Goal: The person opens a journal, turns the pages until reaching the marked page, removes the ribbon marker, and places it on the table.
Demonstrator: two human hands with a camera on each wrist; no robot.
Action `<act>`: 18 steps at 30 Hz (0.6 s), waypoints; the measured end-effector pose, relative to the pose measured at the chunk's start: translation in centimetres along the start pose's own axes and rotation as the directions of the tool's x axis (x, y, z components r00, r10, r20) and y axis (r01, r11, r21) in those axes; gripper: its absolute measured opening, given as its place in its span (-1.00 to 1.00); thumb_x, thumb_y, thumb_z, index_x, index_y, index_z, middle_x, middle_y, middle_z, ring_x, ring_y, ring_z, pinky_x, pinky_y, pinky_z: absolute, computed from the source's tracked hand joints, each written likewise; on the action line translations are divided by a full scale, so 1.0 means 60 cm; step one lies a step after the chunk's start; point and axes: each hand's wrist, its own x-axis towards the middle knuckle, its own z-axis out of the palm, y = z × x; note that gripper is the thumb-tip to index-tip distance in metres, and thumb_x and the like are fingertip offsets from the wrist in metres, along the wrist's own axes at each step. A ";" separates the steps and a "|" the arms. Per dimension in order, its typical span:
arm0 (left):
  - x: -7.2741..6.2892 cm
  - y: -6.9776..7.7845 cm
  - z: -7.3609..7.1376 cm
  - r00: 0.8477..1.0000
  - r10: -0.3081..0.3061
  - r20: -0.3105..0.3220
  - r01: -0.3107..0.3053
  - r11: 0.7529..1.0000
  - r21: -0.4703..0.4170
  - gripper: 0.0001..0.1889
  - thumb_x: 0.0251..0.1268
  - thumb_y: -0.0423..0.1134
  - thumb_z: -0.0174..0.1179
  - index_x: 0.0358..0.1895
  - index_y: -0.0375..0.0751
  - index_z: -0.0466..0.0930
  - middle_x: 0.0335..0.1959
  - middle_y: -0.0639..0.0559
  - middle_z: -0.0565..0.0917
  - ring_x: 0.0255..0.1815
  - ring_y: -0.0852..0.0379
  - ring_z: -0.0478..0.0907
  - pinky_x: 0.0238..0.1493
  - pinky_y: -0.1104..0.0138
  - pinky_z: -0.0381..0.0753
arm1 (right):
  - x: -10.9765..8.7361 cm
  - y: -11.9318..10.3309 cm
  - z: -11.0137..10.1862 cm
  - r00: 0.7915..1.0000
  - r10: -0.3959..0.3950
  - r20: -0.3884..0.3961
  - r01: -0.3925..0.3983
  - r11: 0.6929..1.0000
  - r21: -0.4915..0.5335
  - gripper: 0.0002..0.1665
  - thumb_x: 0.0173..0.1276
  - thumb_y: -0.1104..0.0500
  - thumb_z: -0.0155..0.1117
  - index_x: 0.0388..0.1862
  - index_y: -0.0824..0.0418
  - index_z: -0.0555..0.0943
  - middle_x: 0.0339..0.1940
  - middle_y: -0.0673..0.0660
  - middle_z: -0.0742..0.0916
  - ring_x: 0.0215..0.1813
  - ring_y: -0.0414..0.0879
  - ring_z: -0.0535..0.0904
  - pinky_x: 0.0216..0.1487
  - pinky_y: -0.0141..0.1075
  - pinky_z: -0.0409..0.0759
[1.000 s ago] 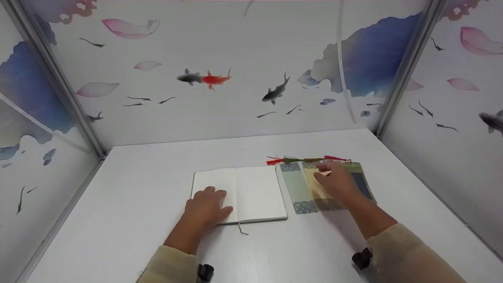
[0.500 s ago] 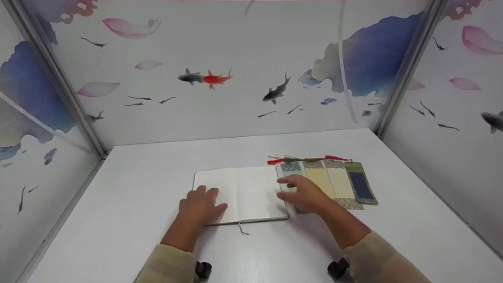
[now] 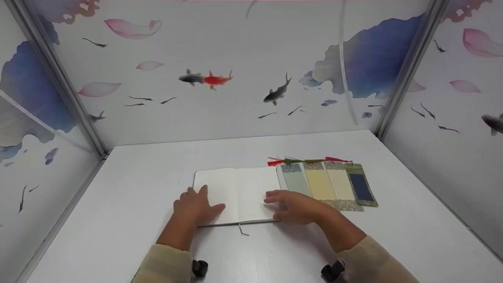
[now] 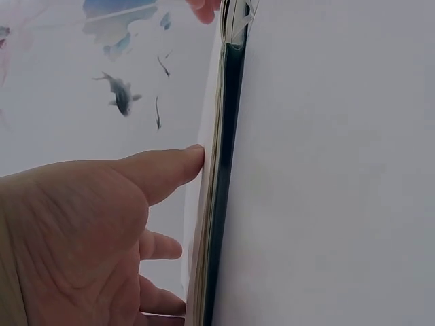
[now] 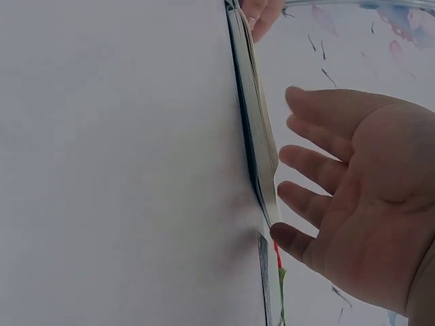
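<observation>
An open notebook with blank white pages and a dark cover lies flat on the table. My left hand rests on its left page, fingers spread and thumb pointing toward the centre fold; in the left wrist view the thumb meets the page. Over the outer edge of the right page is my right hand, its fingers loosely extended and holding nothing. The right wrist view shows the right palm with fingers apart, just above the notebook's pages. A thin ribbon marker sticks out below the spine.
Right of the notebook lie several tasselled bookmarks side by side: pale green, yellow, cream and green with a dark blue panel. Their red and green tassels stretch along the top. Printed panels enclose the white table.
My right hand has moved left from above the bookmarks to the notebook's right page, uncovering the bookmarks. My left hand has slid slightly left on the left page.
</observation>
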 end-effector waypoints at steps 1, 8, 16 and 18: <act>-0.001 -0.001 -0.001 1.000 -0.001 0.000 0.001 1.000 -0.004 -0.01 0.41 0.35 0.20 0.70 -0.21 0.17 0.61 -0.56 0.26 0.63 -0.51 0.24 0.56 -0.34 0.28 | -0.001 0.000 0.001 1.000 -0.019 0.018 0.019 1.000 -0.018 -0.40 0.50 0.13 0.42 0.50 -0.03 0.62 0.69 -0.04 0.47 0.78 0.11 0.22 0.74 0.18 0.21; -0.001 -0.009 -0.006 1.000 0.014 -0.011 -0.014 0.999 -0.030 0.00 0.40 0.33 0.22 0.71 -0.21 0.16 0.60 -0.50 0.31 0.61 -0.50 0.26 0.54 -0.35 0.29 | 0.001 0.008 0.005 0.996 -0.060 0.066 0.068 0.990 -0.122 -0.38 0.56 0.12 0.35 0.56 -0.02 0.55 0.75 -0.04 0.38 0.82 0.09 0.11 0.77 0.15 0.14; -0.002 -0.007 -0.022 0.998 0.016 -0.065 -0.020 0.998 -0.066 -0.03 0.43 0.23 0.26 0.72 -0.21 0.14 0.58 -0.46 0.34 0.59 -0.48 0.29 0.51 -0.38 0.33 | 0.002 0.010 0.006 0.994 -0.070 0.082 0.084 0.979 -0.186 -0.34 0.61 0.07 0.30 0.63 -0.05 0.46 0.77 -0.06 0.33 0.83 0.07 0.07 0.78 0.13 0.12; -0.003 -0.005 -0.029 0.996 0.016 -0.091 -0.022 0.997 -0.067 -0.05 0.44 0.22 0.25 0.72 -0.20 0.14 0.58 -0.44 0.36 0.58 -0.46 0.30 0.49 -0.38 0.34 | 0.001 0.011 0.006 0.994 -0.075 0.084 0.090 0.978 -0.188 -0.35 0.61 0.06 0.29 0.63 -0.04 0.46 0.77 -0.06 0.32 0.83 0.07 0.07 0.78 0.13 0.11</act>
